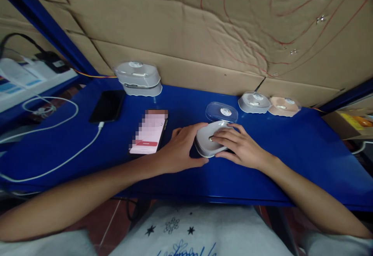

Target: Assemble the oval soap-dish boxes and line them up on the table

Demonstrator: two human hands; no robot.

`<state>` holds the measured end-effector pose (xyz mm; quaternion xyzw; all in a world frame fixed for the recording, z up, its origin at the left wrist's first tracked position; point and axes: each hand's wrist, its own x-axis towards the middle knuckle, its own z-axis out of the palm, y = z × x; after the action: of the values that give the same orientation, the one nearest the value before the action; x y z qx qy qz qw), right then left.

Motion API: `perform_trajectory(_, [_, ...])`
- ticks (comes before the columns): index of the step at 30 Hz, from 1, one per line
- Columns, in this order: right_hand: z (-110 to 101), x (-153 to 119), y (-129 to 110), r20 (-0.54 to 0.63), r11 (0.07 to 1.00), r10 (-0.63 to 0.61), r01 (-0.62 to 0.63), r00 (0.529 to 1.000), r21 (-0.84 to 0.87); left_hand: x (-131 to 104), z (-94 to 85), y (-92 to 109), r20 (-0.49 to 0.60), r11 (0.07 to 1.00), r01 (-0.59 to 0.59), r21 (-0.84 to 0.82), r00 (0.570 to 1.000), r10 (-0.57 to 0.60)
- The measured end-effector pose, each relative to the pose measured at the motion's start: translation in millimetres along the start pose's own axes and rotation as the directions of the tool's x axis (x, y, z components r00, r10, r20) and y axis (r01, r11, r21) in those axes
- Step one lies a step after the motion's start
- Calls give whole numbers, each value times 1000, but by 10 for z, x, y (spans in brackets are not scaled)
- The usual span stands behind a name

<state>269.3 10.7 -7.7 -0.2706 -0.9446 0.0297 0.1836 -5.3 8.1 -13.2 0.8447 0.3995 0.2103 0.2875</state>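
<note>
A pale grey oval soap dish [205,141] sits between my hands, close to the blue table's front edge. My left hand [186,147] curves round its left side, with the fingers at the far rim and the thumb near the front. From the right, my right hand [240,147] grips the dish, its fingers reaching over the inside and its thumb at the near side. A small dark and light spot shows by the fingertips; I cannot tell whether it is a slot or a loose piece. Just behind the dish lies a clear oval lid [217,112] with a round white sticker.
Stacked grey lidded dishes [138,79] stand at the back left. A grey lidded dish [254,103] and a beige one [283,106] stand back right. Left of my hands lie a lit phone [150,131] and a dark phone [107,106] with a white cable [72,157]. Cardboard [163,23] walls the back.
</note>
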Motion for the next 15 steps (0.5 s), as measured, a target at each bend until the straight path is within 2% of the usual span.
perform_trajectory(4, [-39, 3, -40, -109, 998, 9, -2, 994, 60, -10, 35, -25, 7, 999, -2, 32, 1000, 1])
perform_trajectory(6, [-47, -6, -15, -135, 997, 67, -60, 989, 55, -11, 39, -20, 9, 1000, 10, 27, 1000, -11])
perform_trajectory(10, [18, -29, 153, -111, 972, 218, -226, 970, -69, -37, 18, 45, 13, 1000, 25, 3, 1000, -25])
perform_trajectory(13, [100, -39, 292, -118, 958, 275, -282, 954, -51, -76, 10, 111, 105, 997, -30, 65, 994, 23])
perform_trajectory(15, [125, -45, 336, -129, 962, 267, -271, 955, -17, -96, 9, 140, 171, 990, -65, 126, 984, 42])
